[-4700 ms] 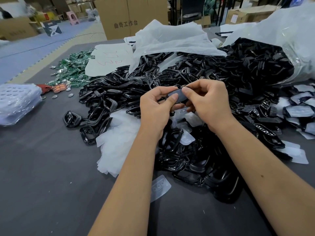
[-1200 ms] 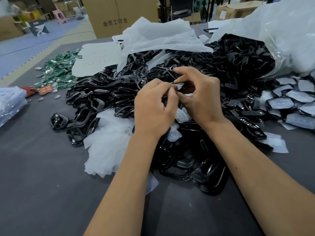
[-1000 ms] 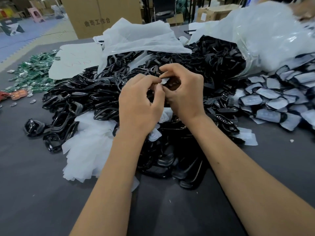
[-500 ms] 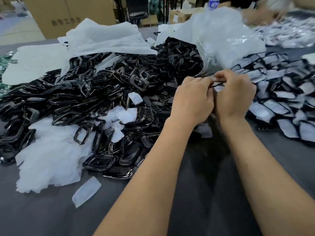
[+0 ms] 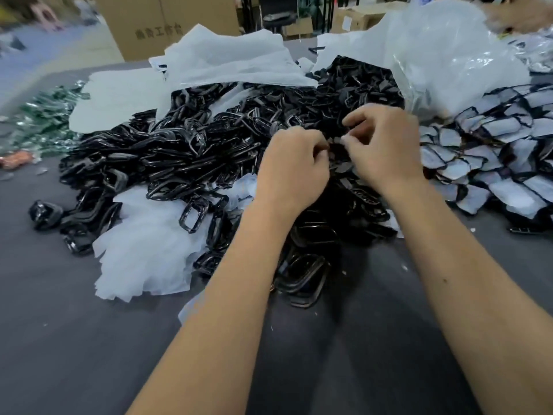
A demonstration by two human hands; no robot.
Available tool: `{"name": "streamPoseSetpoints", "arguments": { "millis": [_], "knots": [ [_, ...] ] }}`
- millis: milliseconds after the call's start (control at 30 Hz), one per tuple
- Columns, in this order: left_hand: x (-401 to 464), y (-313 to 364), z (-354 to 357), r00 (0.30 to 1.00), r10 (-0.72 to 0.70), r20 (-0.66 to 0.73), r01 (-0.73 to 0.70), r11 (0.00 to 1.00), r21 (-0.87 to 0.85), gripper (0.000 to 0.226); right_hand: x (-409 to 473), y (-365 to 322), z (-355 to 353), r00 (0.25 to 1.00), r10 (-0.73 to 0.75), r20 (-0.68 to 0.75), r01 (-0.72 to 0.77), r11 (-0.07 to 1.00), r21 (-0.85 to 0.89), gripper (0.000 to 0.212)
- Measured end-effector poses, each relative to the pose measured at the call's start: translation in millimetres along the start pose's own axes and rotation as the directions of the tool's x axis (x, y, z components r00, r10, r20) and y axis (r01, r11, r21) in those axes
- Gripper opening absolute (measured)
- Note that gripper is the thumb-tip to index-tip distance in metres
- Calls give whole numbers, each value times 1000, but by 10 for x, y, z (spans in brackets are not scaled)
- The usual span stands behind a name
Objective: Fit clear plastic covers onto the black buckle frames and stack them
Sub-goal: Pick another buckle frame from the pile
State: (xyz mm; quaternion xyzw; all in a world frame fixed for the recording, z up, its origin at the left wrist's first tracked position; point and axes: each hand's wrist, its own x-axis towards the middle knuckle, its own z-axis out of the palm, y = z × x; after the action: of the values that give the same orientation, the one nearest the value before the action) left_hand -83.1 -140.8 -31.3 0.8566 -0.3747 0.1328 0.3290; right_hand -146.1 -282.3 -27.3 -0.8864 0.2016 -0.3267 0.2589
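A big heap of black buckle frames [image 5: 194, 151] covers the middle of the grey table [image 5: 89, 354]. My left hand [image 5: 293, 169] and my right hand [image 5: 386, 145] meet above the heap with fingers curled. Between their fingertips they pinch a small piece, a black frame with a clear cover [image 5: 334, 142] on it; motion blur hides the details. Loose clear covers [image 5: 143, 250] lie in a white drift at the heap's near left. Frames with covers fitted [image 5: 493, 151] lie in overlapping rows to the right of my right hand.
A crumpled clear plastic bag [image 5: 443, 61] rises behind the covered frames. White sheets [image 5: 233, 61] lie over the back of the heap, with a cardboard box [image 5: 149, 22] behind them. Green shiny pieces [image 5: 39, 121] are scattered at the far left. Bare grey table lies nearest to me.
The view swung right towards the rows of covered frames, then partly back. Both hands stayed together on the small piece and shifted slightly left, back over the heap.
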Motion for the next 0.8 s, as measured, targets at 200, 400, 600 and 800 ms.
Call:
{"name": "streamPoseSetpoints", "arguments": {
  "millis": [200, 400, 600, 800],
  "knots": [
    [-277, -729, -340, 968, -248, 45, 234, 950, 208, 30, 31, -491, 583, 938, -98, 332, 143, 983, -115, 25],
    [-339, -935, -330, 954, -300, -14, 300, 953, 45, 22, 77, -597, 840, 918, -102, 384, 131, 990, -50, 35],
    [-342, -933, -330, 932, -313, -183, 295, 948, -118, 3, 170, -480, 744, 936, -105, 335, 63, 989, 135, 27],
    [-312, -941, -356, 847, -390, -362, 302, 912, -277, 8, 277, -390, 780, 904, -137, 405, 47, 973, 225, 29]
  ]
}}
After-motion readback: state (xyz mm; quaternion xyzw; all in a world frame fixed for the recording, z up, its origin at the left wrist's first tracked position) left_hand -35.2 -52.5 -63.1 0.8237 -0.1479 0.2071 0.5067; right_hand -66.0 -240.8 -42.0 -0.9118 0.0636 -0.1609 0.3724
